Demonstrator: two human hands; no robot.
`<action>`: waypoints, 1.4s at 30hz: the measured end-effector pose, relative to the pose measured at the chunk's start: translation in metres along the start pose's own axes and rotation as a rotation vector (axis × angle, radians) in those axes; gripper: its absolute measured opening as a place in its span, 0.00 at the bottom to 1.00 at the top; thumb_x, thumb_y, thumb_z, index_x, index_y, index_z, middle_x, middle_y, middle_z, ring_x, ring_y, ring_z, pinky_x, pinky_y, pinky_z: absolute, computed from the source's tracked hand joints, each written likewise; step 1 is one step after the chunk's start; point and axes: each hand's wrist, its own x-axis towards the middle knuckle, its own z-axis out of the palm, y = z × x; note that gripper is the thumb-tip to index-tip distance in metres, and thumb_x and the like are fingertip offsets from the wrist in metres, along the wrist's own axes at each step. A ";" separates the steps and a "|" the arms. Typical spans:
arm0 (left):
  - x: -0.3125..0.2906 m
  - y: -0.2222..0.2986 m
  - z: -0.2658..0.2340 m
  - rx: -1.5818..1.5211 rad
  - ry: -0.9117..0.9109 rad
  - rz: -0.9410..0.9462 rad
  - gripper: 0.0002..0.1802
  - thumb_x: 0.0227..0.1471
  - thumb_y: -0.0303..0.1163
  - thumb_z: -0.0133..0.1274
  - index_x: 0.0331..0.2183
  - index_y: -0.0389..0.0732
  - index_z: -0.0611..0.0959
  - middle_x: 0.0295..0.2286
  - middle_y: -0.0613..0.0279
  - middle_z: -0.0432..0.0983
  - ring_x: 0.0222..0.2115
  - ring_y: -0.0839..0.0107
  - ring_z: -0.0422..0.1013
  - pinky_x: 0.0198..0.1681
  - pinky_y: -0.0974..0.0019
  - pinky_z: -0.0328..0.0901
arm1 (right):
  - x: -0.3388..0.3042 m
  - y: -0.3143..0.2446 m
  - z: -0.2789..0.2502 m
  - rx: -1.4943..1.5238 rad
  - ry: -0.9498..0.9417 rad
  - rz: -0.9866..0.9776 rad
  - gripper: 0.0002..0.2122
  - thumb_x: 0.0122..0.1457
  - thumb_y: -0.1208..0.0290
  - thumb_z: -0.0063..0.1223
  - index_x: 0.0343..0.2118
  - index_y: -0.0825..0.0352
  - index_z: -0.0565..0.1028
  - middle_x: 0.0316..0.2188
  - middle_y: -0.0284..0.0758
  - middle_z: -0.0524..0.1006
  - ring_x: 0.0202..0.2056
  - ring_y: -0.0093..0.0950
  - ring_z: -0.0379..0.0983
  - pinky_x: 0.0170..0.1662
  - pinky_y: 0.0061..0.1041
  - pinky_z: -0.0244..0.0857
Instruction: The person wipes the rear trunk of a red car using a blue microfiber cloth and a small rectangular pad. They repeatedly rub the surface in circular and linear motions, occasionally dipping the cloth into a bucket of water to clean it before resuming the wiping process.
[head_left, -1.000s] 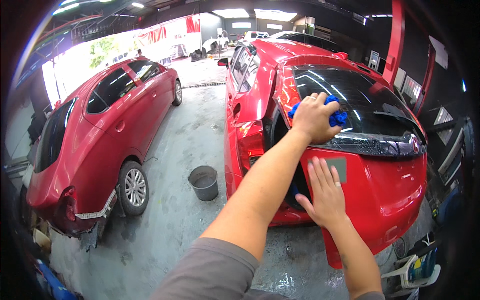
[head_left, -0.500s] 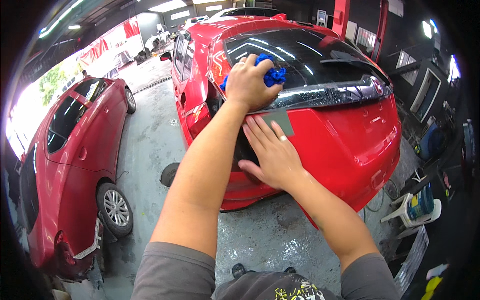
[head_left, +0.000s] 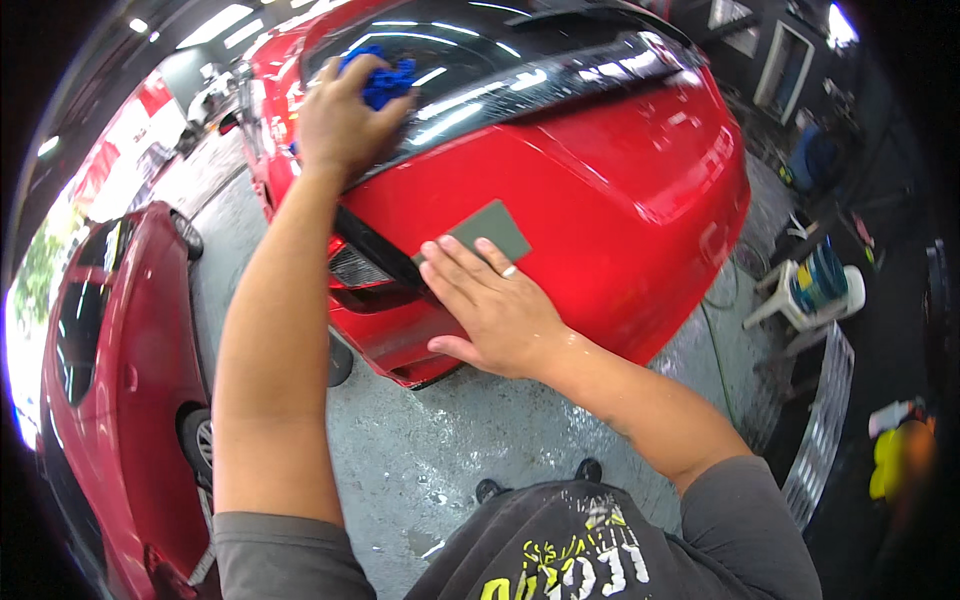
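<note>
A red car's tailgate (head_left: pixel 600 230) stands in front of me, with its dark rear window (head_left: pixel 470 50) above. At the window's lower left corner, my left hand (head_left: pixel 345 115) is closed around a crumpled blue cloth (head_left: pixel 390 85). My right hand (head_left: pixel 495 310) lies flat on the tailgate's left part, fingers stretched out. Under its fingertips is a grey-green sheet of sandpaper (head_left: pixel 497 232), pressed against the red paint. Part of the sheet is hidden by the fingers.
A darker red car (head_left: pixel 150 370) stands at the left. To the right, a white plastic stool (head_left: pixel 850 290) bears a dark blue bucket (head_left: pixel 822 278). A green hose (head_left: pixel 718 360) runs over the wet grey floor (head_left: pixel 400 440).
My right hand and the sandpaper have moved down the tailgate, away from the glossy black trim. My left hand keeps the cloth near the window corner. The view has shifted and tilted downward.
</note>
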 end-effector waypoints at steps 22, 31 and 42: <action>0.006 -0.004 0.019 0.049 0.010 0.064 0.22 0.56 0.53 0.72 0.44 0.48 0.87 0.49 0.49 0.82 0.48 0.45 0.79 0.51 0.45 0.72 | -0.180 0.196 -0.007 0.084 0.517 1.056 0.43 0.77 0.36 0.39 0.79 0.72 0.55 0.82 0.52 0.51 0.83 0.47 0.41 0.83 0.48 0.37; -0.001 -0.017 0.018 -0.013 -0.018 0.028 0.24 0.58 0.51 0.72 0.45 0.43 0.87 0.50 0.45 0.79 0.49 0.44 0.78 0.52 0.45 0.72 | -0.165 -0.037 0.053 0.179 0.345 0.532 0.46 0.73 0.36 0.47 0.79 0.72 0.54 0.81 0.52 0.53 0.82 0.47 0.44 0.82 0.56 0.38; 0.002 -0.047 0.029 -0.085 -0.055 0.188 0.22 0.60 0.49 0.71 0.51 0.48 0.91 0.53 0.50 0.84 0.56 0.48 0.77 0.67 0.48 0.65 | -0.173 0.081 0.045 0.049 0.363 0.684 0.45 0.76 0.38 0.43 0.81 0.71 0.50 0.83 0.49 0.47 0.84 0.45 0.39 0.83 0.52 0.33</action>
